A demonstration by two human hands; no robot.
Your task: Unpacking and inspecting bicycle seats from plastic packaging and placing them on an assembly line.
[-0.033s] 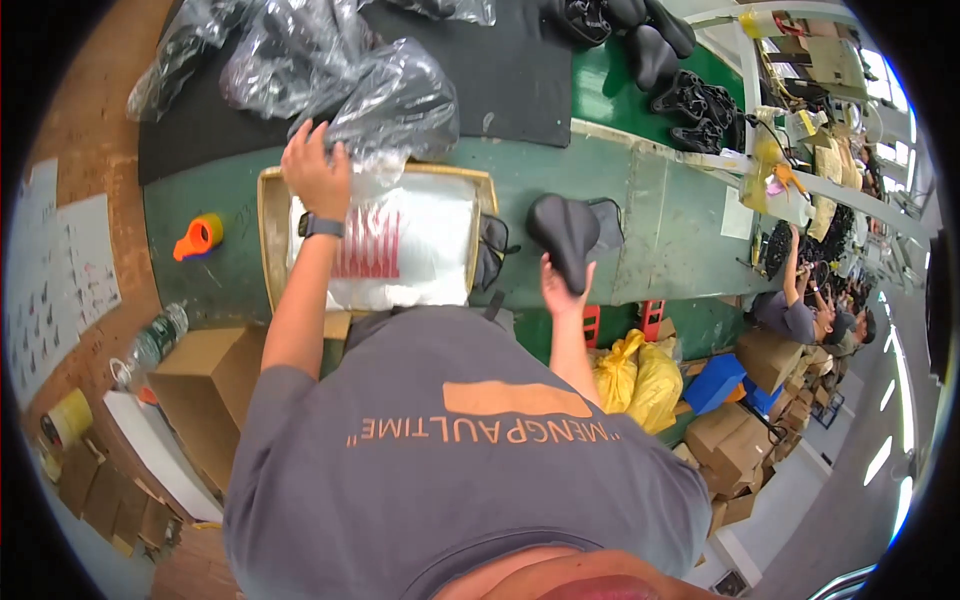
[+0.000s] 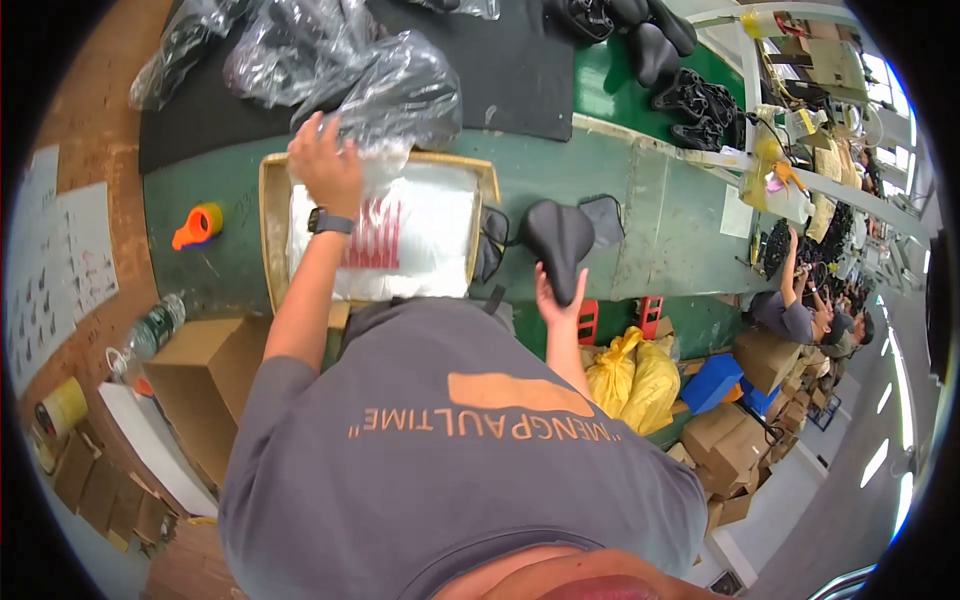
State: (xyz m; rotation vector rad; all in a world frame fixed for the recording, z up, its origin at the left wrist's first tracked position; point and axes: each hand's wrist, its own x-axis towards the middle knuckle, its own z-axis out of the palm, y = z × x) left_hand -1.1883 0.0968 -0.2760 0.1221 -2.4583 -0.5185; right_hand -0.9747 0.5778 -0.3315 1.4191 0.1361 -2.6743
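Observation:
A black bicycle saddle (image 2: 558, 235) stands over the green bench, its narrow nose pointing toward me. My right hand (image 2: 555, 298) is closed around that nose from below. At the left, my left hand (image 2: 325, 165), with a watch on the wrist, reaches over the corner of an open cardboard box (image 2: 268, 225). Its fingers are apart beside the clear plastic bags (image 2: 400, 90); whether they touch the film I cannot tell. Inside the box lies a stack of flat clear bags (image 2: 430, 235) with red print. Dark pouches (image 2: 601, 220) lie behind and left of the saddle.
An orange tape dispenser (image 2: 197, 227) sits left of the box. More black saddles (image 2: 655, 52) lie at the far right on the bench. Below the bench edge are yellow bags (image 2: 632, 380) and a cardboard carton (image 2: 205, 370). A co-worker (image 2: 790, 310) is at the right.
The saddle and my right hand have shifted slightly left, and the saddle stands a little straighter. My left hand has moved slightly right.

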